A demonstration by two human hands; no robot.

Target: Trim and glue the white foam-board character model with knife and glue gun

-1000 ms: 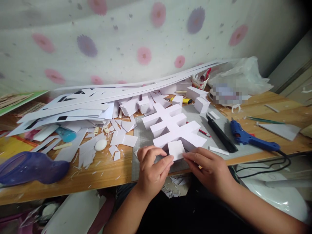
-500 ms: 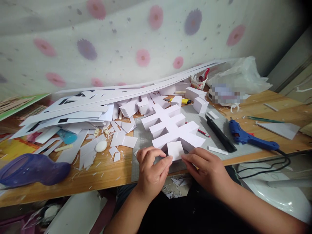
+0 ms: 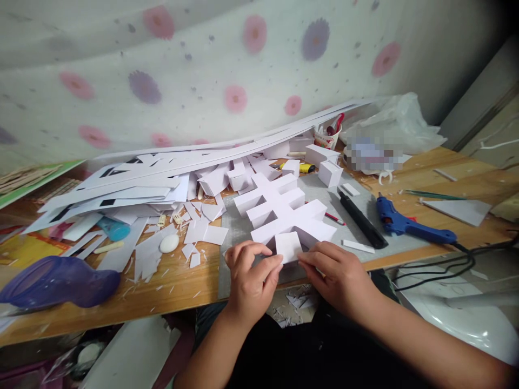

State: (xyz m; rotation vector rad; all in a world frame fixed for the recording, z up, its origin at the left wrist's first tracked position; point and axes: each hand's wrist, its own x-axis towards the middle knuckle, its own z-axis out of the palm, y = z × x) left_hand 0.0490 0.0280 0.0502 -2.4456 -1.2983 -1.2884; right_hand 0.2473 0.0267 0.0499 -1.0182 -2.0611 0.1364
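At the lower centre of the frame, the left hand [image 3: 253, 281] and the right hand [image 3: 340, 275] still grasp one small white square piece [image 3: 288, 247] by its near corners, thumb and fingers pinched at each side, in almost the same pose as in the earlier frame. It sits at the near end of one large white branching form [image 3: 279, 208], in the middle of the frame; whether the two touch cannot be told. The view has shifted a little, so the things at right now appear farther left and those at left slightly farther right, their arrangement otherwise matching. Right of centre lie one black tool [image 3: 360, 219], one blue glue gun [image 3: 413, 224] and one red pencil [image 3: 334, 218]; one short white strip [image 3: 351, 189] is near the black tool's far end and another white strip [image 3: 358, 247] near its close end, making two on the grey mat [image 3: 324, 189]. Above centre are one yellow-and-black knife [image 3: 302, 168] and one cup [image 3: 326, 139] with things standing in it. At left, one white oval piece [image 3: 169, 243] lies among paper scraps too many to count, and one translucent purple object [image 3: 60, 281] rests at the lower left.
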